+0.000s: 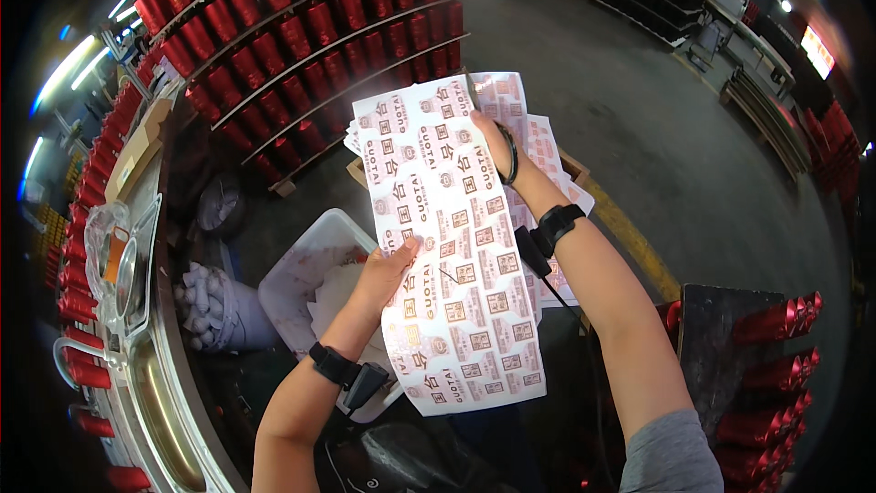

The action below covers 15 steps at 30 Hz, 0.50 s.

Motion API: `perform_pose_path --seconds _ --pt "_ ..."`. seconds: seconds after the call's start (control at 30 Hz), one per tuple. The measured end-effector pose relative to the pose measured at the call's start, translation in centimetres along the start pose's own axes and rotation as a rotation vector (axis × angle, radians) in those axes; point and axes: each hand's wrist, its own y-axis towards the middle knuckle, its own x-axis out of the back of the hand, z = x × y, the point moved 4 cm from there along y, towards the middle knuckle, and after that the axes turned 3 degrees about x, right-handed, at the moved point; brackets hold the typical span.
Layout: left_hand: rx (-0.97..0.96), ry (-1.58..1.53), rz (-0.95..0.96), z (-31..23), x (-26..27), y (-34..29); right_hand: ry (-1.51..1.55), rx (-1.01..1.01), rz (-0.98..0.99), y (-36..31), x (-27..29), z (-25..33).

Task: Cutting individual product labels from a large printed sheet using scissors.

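Note:
A long white sheet (pixel 465 310) printed with rows of brown characters and small emblems is held up in front of me, bowing slightly along its length. Its left edge is pinched by my left hand (pixel 388 276), thumb on the printed face and the other fingers hidden behind. At the upper right edge, my right hand (pixel 495 148) grips the same sheet, with most of its fingers out of sight. Beyond it lie more printed sheets (pixel 545 151), partly covered by the held one and spread unevenly. Dark straps circle both of my wrists.
Red bottles (pixel 292 36) fill a tiered rack at the far left. A white plastic bin (pixel 292 265) holds pale crumpled material, beside a bucket (pixel 237 315) of white rolls. A metal sink (pixel 160 402) runs along the left. More red bottles (pixel 766 374) stand at the lower right.

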Motion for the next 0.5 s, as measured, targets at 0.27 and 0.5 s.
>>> perform_pose_path --seconds 0.27,0.5 --pt "-0.032 0.152 -0.003 -1.0 0.2 0.0 0.080 0.088 0.040 1.5 1.4 -0.9" --pt "-0.048 0.260 -0.058 -2.2 1.1 0.0 -0.013 0.030 -0.066 0.5 -0.4 0.8"
